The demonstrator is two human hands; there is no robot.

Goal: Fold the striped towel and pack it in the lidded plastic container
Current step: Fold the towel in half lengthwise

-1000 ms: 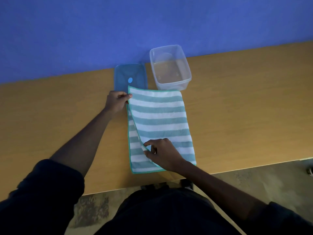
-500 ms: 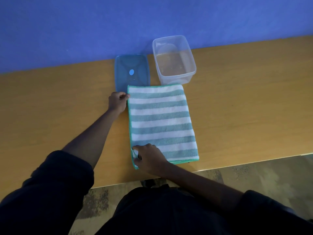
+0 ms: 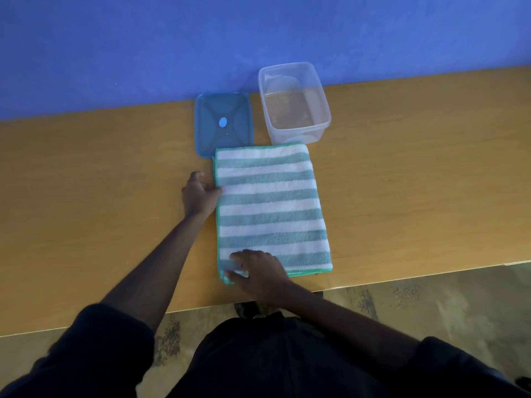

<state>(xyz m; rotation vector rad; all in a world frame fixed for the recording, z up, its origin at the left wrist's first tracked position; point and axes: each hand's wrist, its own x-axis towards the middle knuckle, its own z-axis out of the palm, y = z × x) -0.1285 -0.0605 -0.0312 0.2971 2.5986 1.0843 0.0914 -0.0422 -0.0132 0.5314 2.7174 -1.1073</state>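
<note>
A second ago the top layer of the towel [image 3: 271, 208] was lifted at its left side and being drawn over; now it lies flat, left edges matched, so the first fold looks finished. The left hand [image 3: 199, 195] has slid from the far left corner to the middle of the left edge, thumb tip on the cloth, other fingers loosely curled just off it. The right hand [image 3: 258, 272] has moved to the near left corner, fingers together and pressed flat, though motion blur makes it hard to tell whether they pinch the hem.

The towel sits near the table's [image 3: 416, 182] front edge, a neat rectangle of teal and white stripes. Its far edge overlaps the blue lid [image 3: 222, 122] and lies just before the clear container [image 3: 294, 101], which stands open by the back edge. It probably needs another fold to fit.
</note>
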